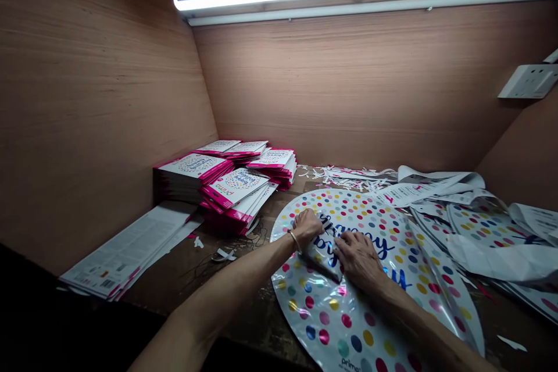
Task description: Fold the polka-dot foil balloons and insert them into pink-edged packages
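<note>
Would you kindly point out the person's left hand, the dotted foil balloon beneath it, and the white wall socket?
left hand [306, 228]: head view, on the back of the hand.
dotted foil balloon [322, 314]: head view, on its printed face below the hands.
white wall socket [529, 81]: head view, on its faceplate.

So the foil balloon [349, 314] sits right up front on the wooden bench [231, 285], with the left hand [306, 228] and right hand [357, 261] both on it. Packaged balloon stacks [226, 180] are behind to the left, loose printed sheets [126, 250] just left of those, paper scraps [344, 177] behind, and more balloons [479, 226] off right.
</note>
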Demonstrator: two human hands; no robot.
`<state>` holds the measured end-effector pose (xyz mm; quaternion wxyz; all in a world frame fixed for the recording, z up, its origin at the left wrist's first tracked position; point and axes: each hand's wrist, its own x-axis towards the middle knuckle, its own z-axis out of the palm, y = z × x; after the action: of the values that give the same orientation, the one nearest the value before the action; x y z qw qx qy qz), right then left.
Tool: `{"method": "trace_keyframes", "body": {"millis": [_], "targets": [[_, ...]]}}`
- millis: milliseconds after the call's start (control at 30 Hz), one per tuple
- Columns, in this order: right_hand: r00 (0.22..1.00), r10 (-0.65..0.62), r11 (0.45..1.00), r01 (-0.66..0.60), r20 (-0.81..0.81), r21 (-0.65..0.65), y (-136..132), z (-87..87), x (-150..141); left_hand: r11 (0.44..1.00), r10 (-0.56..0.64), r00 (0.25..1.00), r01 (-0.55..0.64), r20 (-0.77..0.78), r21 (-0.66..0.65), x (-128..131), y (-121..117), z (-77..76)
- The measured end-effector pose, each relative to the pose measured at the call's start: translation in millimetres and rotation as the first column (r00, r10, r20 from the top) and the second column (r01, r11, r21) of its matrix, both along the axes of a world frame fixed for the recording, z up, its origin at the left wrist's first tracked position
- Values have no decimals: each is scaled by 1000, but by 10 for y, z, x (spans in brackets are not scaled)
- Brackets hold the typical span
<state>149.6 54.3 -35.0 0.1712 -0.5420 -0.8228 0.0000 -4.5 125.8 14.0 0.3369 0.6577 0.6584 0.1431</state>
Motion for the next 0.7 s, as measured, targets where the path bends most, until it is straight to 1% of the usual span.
{"method": "trace_keyframes", "body": {"millis": [33, 67, 100, 133, 167, 200, 233, 267, 300, 333, 367, 400, 433, 467, 500, 533, 567, 600, 633, 667, 700], "targets": [[1000, 12, 1000, -12, -28, -17, -65, 31, 29, 1000, -23, 999, 23, 35, 1, -41, -85, -6], [996, 10, 999, -13, -93, -34, -112, 75, 64, 999, -54, 996, 54, 75, 0, -83, -175, -10], [981, -5, 999, -5, -195, -53, -138, 130, 101, 995, -99, 987, 99, 124, 1, -119, -263, -8], [944, -33, 996, 3, -327, -92, -143, 196, 136, 988, -155, 972, 157, 177, 7, -145, -347, 1], [881, -65, 987, -14, -470, -163, -132, 266, 164, 977, -212, 950, 215, 228, 14, -159, -423, 19], [802, -91, 958, -91, -590, -270, -112, 334, 179, 962, -268, 924, 273, 272, 23, -160, -491, 49], [734, -109, 890, -228, -671, -394, -94, 390, 179, 944, -322, 896, 327, 307, 37, -153, -551, 91], [683, -130, 774, -383, -719, -504, -84, 427, 163, 927, -367, 870, 371, 330, 52, -143, -606, 146], [650, -158, 641, -505, -744, -578, -89, 442, 135, 913, -398, 850, 403, 345, 63, -141, -660, 213], [625, -192, 541, -576, -757, -613, -109, 432, 100, 902, -425, 839, 423, 341, 84, -158, -713, 289], [603, -235, 497, -600, -763, -627, -142, 400, 67, 893, -450, 837, 432, 311, 129, -205, -769, 373], [572, -296, 500, -589, -765, -635, -181, 353, 43, 878, -476, 843, 437, 252, 197, -293, -829, 458], [527, -379, 524, -555, -761, -646, -217, 297, 34, 860, -476, 866, 423, 154, 285, -429, -896, 538], [473, -474, 532, -519, -743, -670, -243, 241, 43, 836, -442, 896, 397, 37, 378, -616, -972, 607], [415, -572, 518, -486, -708, -704, -256, 192, 66, 803, -382, 921, 372, -76, 466, -855, -1055, 660], [347, -666, 496, -455, -660, -739, -257, 154, 99, 787, -250, 950, 312, -186, 532, -1138, -1143, 690], [274, -746, 473, -425, -607, -772, -248, 131, 136, 801, -132, 962, 245, -238, 546, -1456, -1233, 697], [204, -805, 452, -397, -557, -799, -236, 121, 172, 822, -29, 959, 183, -282, 539, -1795, -1321, 678], [151, -843, 433, -378, -516, -818, -226, 124, 201, 865, 145, 896, 91, -419, 494, -2136, -1403, 639], [117, -865, 418, -368, -487, -831, -219, 134, 221, 907, 276, 797, -30, -538, 421, -2462, -1477, 583], [99, -879, 405, -361, -466, -840, -218, 149, 232, 936, 327, 710, -151, -623, 319, -2755, -1544, 518]]}}
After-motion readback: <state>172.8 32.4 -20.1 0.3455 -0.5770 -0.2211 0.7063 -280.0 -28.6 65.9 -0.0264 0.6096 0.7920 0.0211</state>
